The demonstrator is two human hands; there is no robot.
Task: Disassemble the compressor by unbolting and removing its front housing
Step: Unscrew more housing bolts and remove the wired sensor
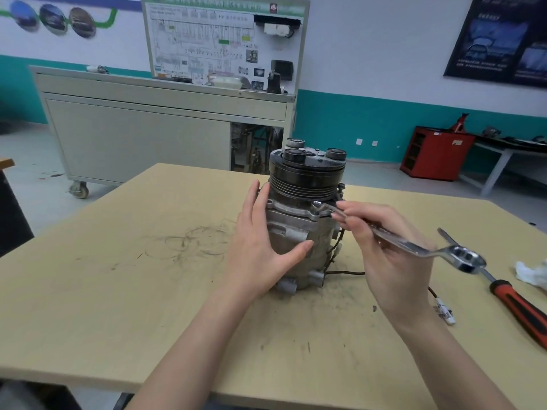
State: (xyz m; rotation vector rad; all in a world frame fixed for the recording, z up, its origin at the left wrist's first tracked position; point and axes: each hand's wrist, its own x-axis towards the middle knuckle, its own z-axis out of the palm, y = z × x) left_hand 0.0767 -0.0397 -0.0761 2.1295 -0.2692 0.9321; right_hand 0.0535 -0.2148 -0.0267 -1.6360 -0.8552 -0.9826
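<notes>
early stage: front housing not yet off compressor. left hand, fingers relaxed, steadies body; right hand grips ring spanner seated on flange bolt. remaining bolts, housing removal left.

White-teal wall; grey cabinet

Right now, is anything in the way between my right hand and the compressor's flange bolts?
Nothing visible. The right hand holds a wrench whose far end rests on the compressor's flange, just under the pulley; the left hand steadies the opposite side.
</notes>
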